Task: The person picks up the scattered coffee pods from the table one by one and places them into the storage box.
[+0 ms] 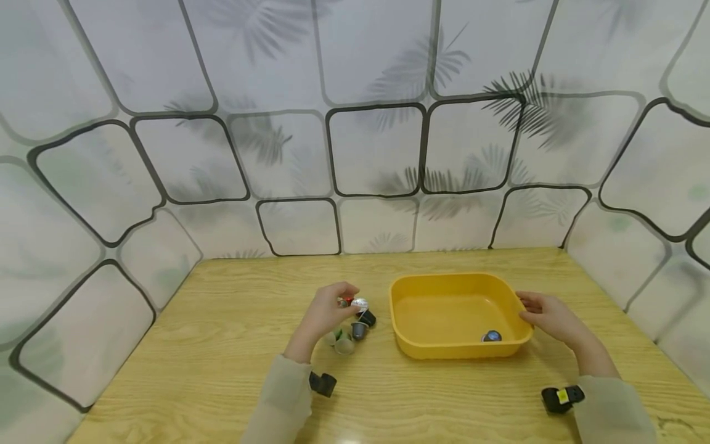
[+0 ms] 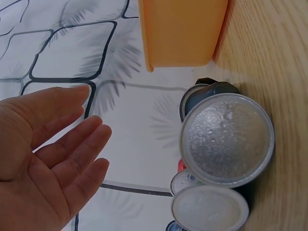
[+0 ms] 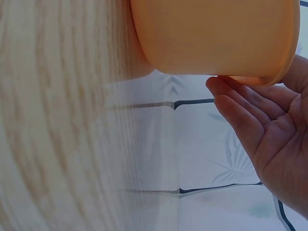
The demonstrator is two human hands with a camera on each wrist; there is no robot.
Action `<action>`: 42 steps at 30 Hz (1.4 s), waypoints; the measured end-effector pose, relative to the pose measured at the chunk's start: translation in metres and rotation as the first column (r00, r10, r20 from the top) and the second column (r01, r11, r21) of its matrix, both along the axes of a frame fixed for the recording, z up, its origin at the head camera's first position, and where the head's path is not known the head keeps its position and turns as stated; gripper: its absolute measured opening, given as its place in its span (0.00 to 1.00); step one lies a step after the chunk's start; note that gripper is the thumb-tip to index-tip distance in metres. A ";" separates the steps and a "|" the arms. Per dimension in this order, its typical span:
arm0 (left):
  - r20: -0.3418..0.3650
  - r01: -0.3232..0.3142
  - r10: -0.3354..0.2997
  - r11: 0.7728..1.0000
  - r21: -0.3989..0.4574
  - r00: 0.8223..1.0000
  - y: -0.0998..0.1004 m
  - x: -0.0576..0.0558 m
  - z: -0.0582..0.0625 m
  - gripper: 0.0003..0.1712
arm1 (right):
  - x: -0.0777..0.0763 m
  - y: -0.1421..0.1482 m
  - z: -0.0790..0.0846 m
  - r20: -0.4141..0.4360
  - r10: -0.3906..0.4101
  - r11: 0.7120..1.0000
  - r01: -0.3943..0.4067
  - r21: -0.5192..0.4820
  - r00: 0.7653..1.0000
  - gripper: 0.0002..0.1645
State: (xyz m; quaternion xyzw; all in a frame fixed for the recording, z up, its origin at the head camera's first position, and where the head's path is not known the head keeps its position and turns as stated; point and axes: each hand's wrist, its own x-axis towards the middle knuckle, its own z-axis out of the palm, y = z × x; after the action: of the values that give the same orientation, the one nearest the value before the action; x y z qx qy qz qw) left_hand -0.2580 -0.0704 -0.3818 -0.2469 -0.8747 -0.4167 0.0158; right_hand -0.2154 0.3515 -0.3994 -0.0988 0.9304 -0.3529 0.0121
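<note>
My left hand (image 1: pixel 327 311) hovers over a cluster of coffee capsules, fingers loosely bent and holding nothing. In the left wrist view a gap separates it from a capsule with a silvery foil lid (image 2: pixel 228 139) and a pale-lidded capsule (image 2: pixel 210 208). The head view shows a grey capsule (image 1: pixel 359 331), a black capsule (image 1: pixel 368 318) and a whitish capsule (image 1: pixel 344 345) there; others are partly hidden by the hand. My right hand (image 1: pixel 554 317) holds the right rim of a yellow plastic tray (image 1: pixel 444 350), thumb at the rim and fingers against the outside. One blue capsule (image 1: pixel 492 336) lies inside the tray.
The light wood table (image 1: pixel 233 370) carries everything. A patterned cloth (image 1: pixel 377 148) rises behind it and along both sides. The tray stands right of the capsule cluster, with a small gap between. Black cameras are strapped at both wrists.
</note>
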 end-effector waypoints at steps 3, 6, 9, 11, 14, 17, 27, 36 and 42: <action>0.011 0.011 -0.011 1.000 0.005 1.000 -0.001 -0.002 -0.003 0.16 | 0.000 0.000 0.001 0.001 -0.003 1.000 0.003 0.003 1.000 0.30; 0.037 0.036 -0.036 0.999 0.004 0.999 -0.001 -0.003 -0.006 0.16 | -0.001 0.000 0.001 0.002 -0.004 1.000 0.004 0.006 1.000 0.30; 0.072 0.067 -0.066 0.998 -0.011 0.995 -0.001 -0.004 -0.008 0.16 | -0.001 0.000 0.001 0.004 -0.004 1.000 0.004 0.007 1.000 0.30; 0.082 0.091 -0.088 0.995 -0.029 0.993 -0.001 -0.005 -0.010 0.15 | -0.001 0.000 0.001 0.006 -0.005 1.000 0.005 0.006 1.000 0.30; 0.072 0.129 -0.125 0.990 -0.055 0.990 -0.002 -0.006 -0.012 0.15 | -0.001 0.000 0.001 0.006 -0.005 1.000 0.005 0.007 1.000 0.30; 0.070 0.159 -0.153 0.983 -0.089 0.986 -0.003 -0.007 -0.015 0.15 | -0.001 0.000 0.000 0.001 -0.005 1.000 0.005 0.010 1.000 0.30; 0.088 0.197 -0.184 0.963 -0.184 0.979 -0.002 -0.006 -0.020 0.15 | -0.001 0.001 -0.002 0.006 -0.001 1.000 0.001 0.000 1.000 0.30; 0.099 0.214 -0.194 0.939 -0.271 0.976 0.001 -0.005 -0.022 0.15 | -0.001 0.000 0.000 0.015 0.002 1.000 -0.002 -0.007 1.000 0.30; 0.129 0.231 -0.201 0.928 -0.292 0.971 0.004 -0.001 -0.019 0.15 | -0.001 0.000 0.000 0.002 0.002 1.000 -0.002 0.017 1.000 0.30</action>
State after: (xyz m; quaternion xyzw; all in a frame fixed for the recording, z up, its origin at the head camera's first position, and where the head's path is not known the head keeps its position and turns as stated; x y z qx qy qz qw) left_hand -0.2595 -0.0660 -0.4010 -0.3207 -0.8956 -0.2876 -0.1109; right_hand -0.2163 0.3518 -0.3997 -0.0991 0.9332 -0.3451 0.0141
